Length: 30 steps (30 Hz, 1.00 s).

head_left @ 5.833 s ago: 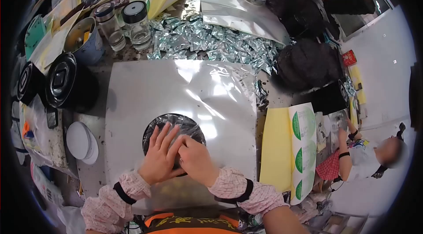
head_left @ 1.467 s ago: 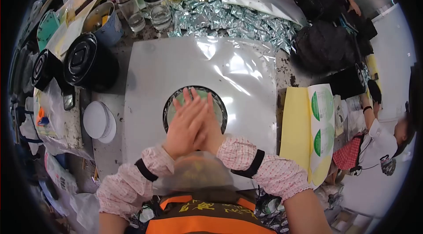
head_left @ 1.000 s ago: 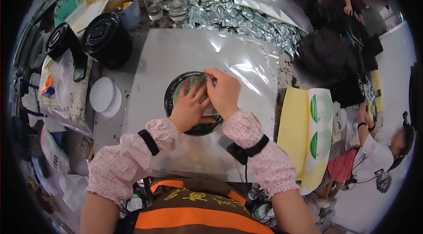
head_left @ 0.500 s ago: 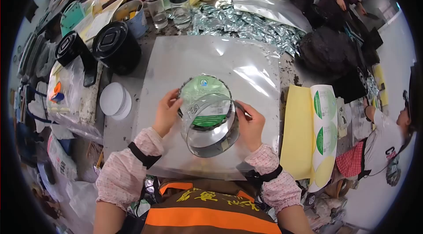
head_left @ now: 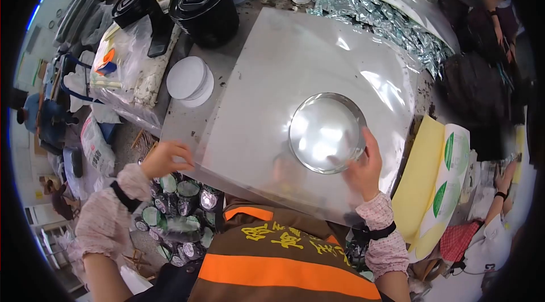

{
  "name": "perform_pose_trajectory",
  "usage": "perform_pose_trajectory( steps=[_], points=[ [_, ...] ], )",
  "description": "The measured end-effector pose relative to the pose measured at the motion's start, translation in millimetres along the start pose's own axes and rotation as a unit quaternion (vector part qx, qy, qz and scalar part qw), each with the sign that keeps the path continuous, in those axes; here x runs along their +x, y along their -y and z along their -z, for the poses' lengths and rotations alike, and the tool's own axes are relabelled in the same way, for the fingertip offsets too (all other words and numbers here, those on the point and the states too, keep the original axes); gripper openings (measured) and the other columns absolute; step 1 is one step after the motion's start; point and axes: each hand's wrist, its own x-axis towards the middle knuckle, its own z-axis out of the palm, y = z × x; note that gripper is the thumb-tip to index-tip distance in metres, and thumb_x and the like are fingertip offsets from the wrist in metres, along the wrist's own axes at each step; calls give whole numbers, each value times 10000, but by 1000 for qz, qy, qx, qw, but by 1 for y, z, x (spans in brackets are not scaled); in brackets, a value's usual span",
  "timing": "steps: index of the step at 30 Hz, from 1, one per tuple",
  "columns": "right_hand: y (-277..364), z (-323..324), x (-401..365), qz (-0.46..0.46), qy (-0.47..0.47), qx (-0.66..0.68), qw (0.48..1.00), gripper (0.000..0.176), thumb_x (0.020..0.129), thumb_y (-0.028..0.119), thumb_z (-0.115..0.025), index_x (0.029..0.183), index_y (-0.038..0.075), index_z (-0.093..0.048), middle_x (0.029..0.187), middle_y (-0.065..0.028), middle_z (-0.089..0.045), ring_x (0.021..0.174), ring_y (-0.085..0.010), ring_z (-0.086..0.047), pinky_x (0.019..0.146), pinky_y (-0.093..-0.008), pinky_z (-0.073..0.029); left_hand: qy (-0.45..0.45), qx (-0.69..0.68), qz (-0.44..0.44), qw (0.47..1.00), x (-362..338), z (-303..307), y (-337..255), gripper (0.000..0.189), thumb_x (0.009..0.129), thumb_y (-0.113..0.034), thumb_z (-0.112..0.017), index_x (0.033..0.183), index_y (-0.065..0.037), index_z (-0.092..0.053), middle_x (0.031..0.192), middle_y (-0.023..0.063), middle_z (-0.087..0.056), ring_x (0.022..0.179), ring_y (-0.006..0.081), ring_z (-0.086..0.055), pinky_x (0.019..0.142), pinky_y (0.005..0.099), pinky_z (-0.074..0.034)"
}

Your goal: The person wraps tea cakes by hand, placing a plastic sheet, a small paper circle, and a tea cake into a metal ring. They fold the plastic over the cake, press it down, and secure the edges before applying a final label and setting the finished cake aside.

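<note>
Grasps a silver-grey, shiny-walled round hoop [head_left: 353,111] with the right hand [head_left: 366,168], fingers curved round the outside of its right wall and thumb blurred beside the near-right rim. Has it over the right half of a large, grey, glossy four-sided sheet [head_left: 272,57], level or nearly so; cannot tell whether touching all round underneath. Leaves a wide bare stretch of sheet between the hoop and the left edge, another towards the far edge, and a narrower margin at the right, partly taken up by the hand. Offers less room on the near side, towards a brown cloth apron with an orange band [head_left: 238,242]. Holds the left hand [head_left: 166,159] well apart from the hoop, at the near-left edge of the grey worktable [head_left: 170,126], with fingers loosely bent and released; cannot tell whether touching that edge. Shows, lower down past the same edge, a cluster of round packs in dark film with pale-green tops [head_left: 187,189]. Has two overlapping thin white discs [head_left: 186,77] just outside the left edge of the sheet, and a black lidded cylinder [head_left: 205,15] farther back. Meets crumpled silver-teal foil packets [head_left: 369,9] beyond the far edge, and flat yellow paper [head_left: 419,171] beside the right edge, under white paper printed with green shapes [head_left: 454,148].
</note>
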Motion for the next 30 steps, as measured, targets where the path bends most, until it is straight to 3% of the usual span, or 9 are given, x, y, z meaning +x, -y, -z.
perform_pose_trajectory(
  steps=[3,7,9,12,14,18,23,26,30],
  points=[
    [30,8,-9,92,111,-233,962,469,714,291,-907,1049,30,-709,1556,-298,-304,1232,-377,-591,1012,-415,-491,-11,162,-170,972,53,-31,-19,94,768,-138,-815,810,-93,-744,874,47,-667,888,260,-628,794,369,-502],
    [46,9,-37,-78,123,-114,983,394,673,321,-916,811,58,-657,1538,-346,-299,1377,-465,-436,1085,-494,-423,38,75,-159,984,67,-31,6,132,795,-195,-803,829,-93,-727,864,38,-655,896,263,-615,788,390,-504],
    [63,4,-42,63,152,-147,975,390,648,294,-920,809,59,-653,1561,-333,-277,1406,-464,-399,1107,-493,-406,29,78,-161,983,63,-30,2,128,821,-200,-784,842,-90,-723,866,38,-653,889,272,-619,787,395,-506],
    [83,-31,-47,208,265,-119,934,383,683,302,-889,854,54,-653,1548,-358,-282,1412,-487,-376,1130,-511,-382,73,115,-134,982,72,-23,-11,120,870,-169,-740,884,-54,-708,873,70,-681,863,294,-641,797,402,-514],
    [100,-70,-38,211,391,-80,892,416,685,287,-864,919,42,-624,1527,-375,-300,1375,-492,-415,1105,-501,-409,-65,-92,-70,991,91,-19,-38,114,897,-141,-702,906,-28,-696,890,100,-700,843,308,-656,799,402,-520],
    [60,-80,-23,125,224,-176,950,442,709,334,-862,941,54,-610,1524,-381,-272,1336,-494,-443,1086,-477,-426,-86,-222,-97,966,73,-9,-69,103,931,-94,-633,934,1,-675,927,141,-725,833,320,-682,795,388,-529],
    [36,-45,15,-67,82,-249,963,446,821,286,-778,1157,56,-595,1505,-366,-312,1358,-476,-422,1114,-466,-391,-53,145,-172,973,80,-41,-40,85,914,-126,-659,924,-45,-686,922,118,-731,850,335,-686,760,397,-532],
    [23,-35,-37,9,115,-308,944,489,860,232,-717,1257,-10,-566,1489,-320,-385,1377,-431,-425,1127,-474,-384,34,39,-67,996,89,-25,-46,111,874,-141,-700,950,-61,-695,896,129,-720,832,348,-677,753,430,-533],
    [46,35,-154,104,351,-173,914,413,915,78,-620,1326,78,-591,1328,-174,-598,1258,-328,-576,1024,-400,-508,-202,164,-119,958,101,20,-15,205,827,-125,-744,1010,-36,-717,991,169,-720,911,389,-673,795,464,-527]
  ],
)
